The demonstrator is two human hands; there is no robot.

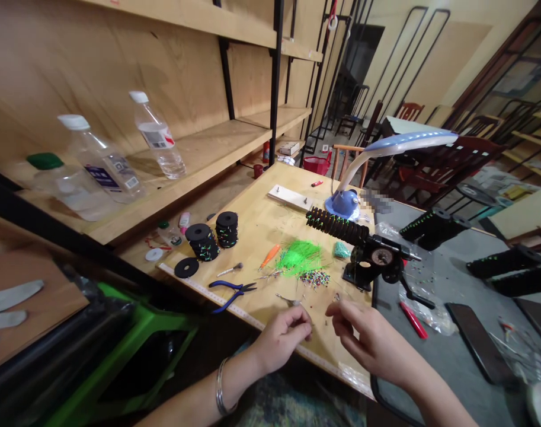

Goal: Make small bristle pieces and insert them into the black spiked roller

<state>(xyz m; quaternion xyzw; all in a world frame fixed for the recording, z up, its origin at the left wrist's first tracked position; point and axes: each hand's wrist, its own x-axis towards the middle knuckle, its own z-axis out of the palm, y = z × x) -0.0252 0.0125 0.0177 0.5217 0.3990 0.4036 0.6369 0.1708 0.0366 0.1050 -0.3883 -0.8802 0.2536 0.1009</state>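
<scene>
My left hand [282, 338] is near the table's front edge, its fingers curled together; anything held in them is too small to make out. Across a small gap, my right hand [363, 333] has its fingers bent and thumb pressed in, with a tiny unclear bit at the fingertips. Just beyond the hands lie a small metal-tipped tool [290, 300] and a spill of multicoloured beads [315, 279]. Bright green strands [299, 258] are heaped behind the beads, beside an orange pointed object [269, 256]. Blue-handled pliers [232, 290] rest open at the left.
A black hand-cranked device [380, 261] carrying a row of black discs stands at the right, before a blue lamp [342, 203]. Black disc stacks [202, 242] stand at the left. A red pen-like object [413, 320] and a dark phone [480, 343] lie right. Bottles [161, 145] stand on the shelf.
</scene>
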